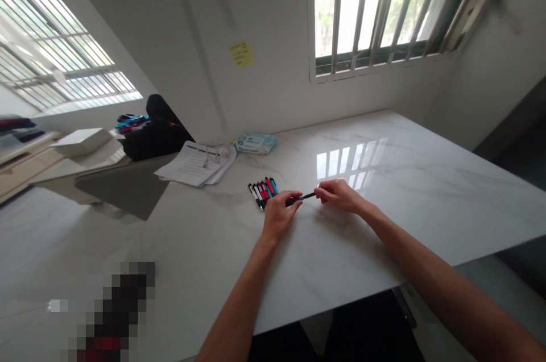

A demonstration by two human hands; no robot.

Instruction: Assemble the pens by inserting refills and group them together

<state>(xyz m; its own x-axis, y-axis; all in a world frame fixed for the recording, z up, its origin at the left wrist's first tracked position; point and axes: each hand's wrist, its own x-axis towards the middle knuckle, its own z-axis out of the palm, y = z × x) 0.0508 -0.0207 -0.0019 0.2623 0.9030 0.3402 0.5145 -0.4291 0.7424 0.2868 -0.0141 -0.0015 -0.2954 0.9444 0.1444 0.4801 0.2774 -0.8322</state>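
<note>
Between my two hands is a pen [307, 196] with dark parts and a teal band, held nearly level just over the white marbled table [324, 271]. My left hand [279, 214] grips one end between thumb and fingers. At the other end, my right hand [339, 194] pinches the dark tip with its fingertips. Just left of and behind my left hand lies a row of several pens [257, 194] side by side, in white, red, teal and black. My left hand partly covers the row's near right side.
Behind the pens lie a wipes packet [256, 144] and stacked papers [196, 163] with glasses on top. A grey panel [128, 186] stands at the left, with a white box [81, 141] and a black bag [149, 137] beyond. A yellow note [241, 54] sticks to the wall.
</note>
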